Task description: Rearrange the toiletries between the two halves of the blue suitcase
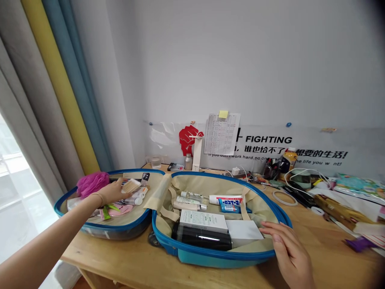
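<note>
Right grip point(288, 249), flat and spread, rests above the wooden counter point(135, 261) on the near rim of the open blue suitcase point(210, 255), right half. Its fingertips lie just beside a white box point(243, 230), which touches a black bottle point(201, 237). Left grip point(112, 192) reaches into the left half near a pink puff point(92, 182), thumb and fingers closed about a tan pack point(131, 185).

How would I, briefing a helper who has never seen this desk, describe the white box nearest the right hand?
On the wooden desk lies an open blue suitcase. In its right half's near corner, by the right hand, sits the white box. Unlike the printed box beside it, it is blank.
</note>
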Tool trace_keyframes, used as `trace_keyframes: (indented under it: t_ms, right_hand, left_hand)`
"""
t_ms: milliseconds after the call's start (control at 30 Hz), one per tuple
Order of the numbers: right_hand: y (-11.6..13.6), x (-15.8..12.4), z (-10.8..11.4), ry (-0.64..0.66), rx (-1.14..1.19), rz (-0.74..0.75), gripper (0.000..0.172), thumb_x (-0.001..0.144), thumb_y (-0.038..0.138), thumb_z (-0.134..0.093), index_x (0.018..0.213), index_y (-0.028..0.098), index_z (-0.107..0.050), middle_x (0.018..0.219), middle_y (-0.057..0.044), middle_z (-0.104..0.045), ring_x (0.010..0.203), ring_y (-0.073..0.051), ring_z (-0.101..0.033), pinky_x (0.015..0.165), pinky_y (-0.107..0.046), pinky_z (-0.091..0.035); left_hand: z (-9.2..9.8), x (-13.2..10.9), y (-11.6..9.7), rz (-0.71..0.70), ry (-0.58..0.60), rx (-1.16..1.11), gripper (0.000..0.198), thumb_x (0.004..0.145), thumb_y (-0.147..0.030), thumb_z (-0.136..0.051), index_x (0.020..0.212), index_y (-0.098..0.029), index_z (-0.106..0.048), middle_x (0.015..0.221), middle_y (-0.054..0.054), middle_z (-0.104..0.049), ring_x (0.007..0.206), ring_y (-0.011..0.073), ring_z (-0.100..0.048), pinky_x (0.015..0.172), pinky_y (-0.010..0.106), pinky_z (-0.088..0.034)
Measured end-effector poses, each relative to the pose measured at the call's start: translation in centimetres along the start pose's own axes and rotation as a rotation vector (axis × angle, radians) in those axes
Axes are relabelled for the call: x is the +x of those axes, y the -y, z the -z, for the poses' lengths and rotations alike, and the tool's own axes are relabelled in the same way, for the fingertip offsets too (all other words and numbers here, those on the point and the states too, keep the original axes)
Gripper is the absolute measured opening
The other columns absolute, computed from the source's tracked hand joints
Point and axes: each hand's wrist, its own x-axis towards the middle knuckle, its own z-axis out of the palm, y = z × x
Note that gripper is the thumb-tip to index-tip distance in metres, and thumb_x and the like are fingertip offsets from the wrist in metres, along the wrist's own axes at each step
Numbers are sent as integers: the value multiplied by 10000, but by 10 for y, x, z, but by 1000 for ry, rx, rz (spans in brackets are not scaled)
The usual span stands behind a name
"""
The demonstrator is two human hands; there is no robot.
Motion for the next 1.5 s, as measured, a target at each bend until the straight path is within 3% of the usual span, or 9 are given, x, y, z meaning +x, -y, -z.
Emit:
trace_keyframes:
  t_ms: [100,200,400,600,767,967,1267,1433,1500]
  right_hand:
    - [1,0,0,4,2,-9,344,968,336,-444,791,239,-722,864,-50,-736,791,-213,-700,820,-399,-539]
    - [3,1,0,-19,5,6,326,965,307,-451,789,240,-718,868,-43,-735,786,-203,-696,808,-384,-531]
    - [2,-2,-1,0,0,-5,343,974,325,-436,815,237,-727,889,-51,-738,818,-211,-698,835,-408,-527]
    - [1,-2,-1,-1,7,-28,370,972,363,-431,789,239,-728,865,-57,-737,801,-216,-696,824,-413,-540]
    - [4,1,0,-2,1,-20,377,973,367,-431,773,237,-722,851,-61,-739,784,-212,-696,795,-404,-544]
    - [5,2,0,-9,-3,13,342,973,323,-441,793,231,-717,866,-51,-739,790,-201,-694,801,-390,-534]
    - [6,4,1,0,8,10,354,977,338,-443,787,231,-722,858,-51,-736,784,-197,-693,784,-370,-533]
    - [2,3,-1,-2,3,37,314,966,302,-448,814,236,-714,875,-40,-740,787,-202,-698,793,-376,-519]
    - [0,2,-2,-2,-8,50,297,963,282,-450,831,237,-712,889,-32,-741,793,-199,-699,810,-374,-511]
  left_hand:
    - [14,-13,-42,-150,-36,-76,900,738,-652,-513,1420,-94,-328,1374,224,-550,1234,361,-560,1024,440,-422]
    - [11,-36,-107,-384,44,-158,856,735,-673,-552,1416,-194,-354,1397,148,-540,1228,316,-559,1017,400,-437]
    - [-30,-80,-233,-757,345,-178,869,638,-615,-741,1380,-279,-436,1342,113,-578,1231,302,-564,1040,388,-432]
    - [-70,-85,-294,-791,428,-113,909,668,-681,-698,1400,-223,-412,1382,174,-528,1284,353,-515,1067,466,-407]
    - [-87,-88,-311,-784,425,-70,877,721,-643,-671,1423,-201,-387,1426,211,-485,1305,394,-484,1083,543,-366]
    - [-80,-80,-311,-906,572,-60,831,771,-649,-619,1465,-267,-371,1462,135,-497,1327,325,-502,1082,454,-411]
    - [-87,-69,-310,-1025,558,-51,721,766,-418,-704,1430,-319,-440,1460,78,-513,1347,291,-490,1112,439,-390]
    - [-71,-68,-298,-1049,487,-79,696,758,-451,-722,1396,-290,-495,1541,103,-414,1455,327,-323,1149,496,-335]
    - [-58,-68,-284,-1046,425,-113,655,815,-446,-667,1412,-260,-474,1537,118,-418,1478,284,-282,1165,453,-318]
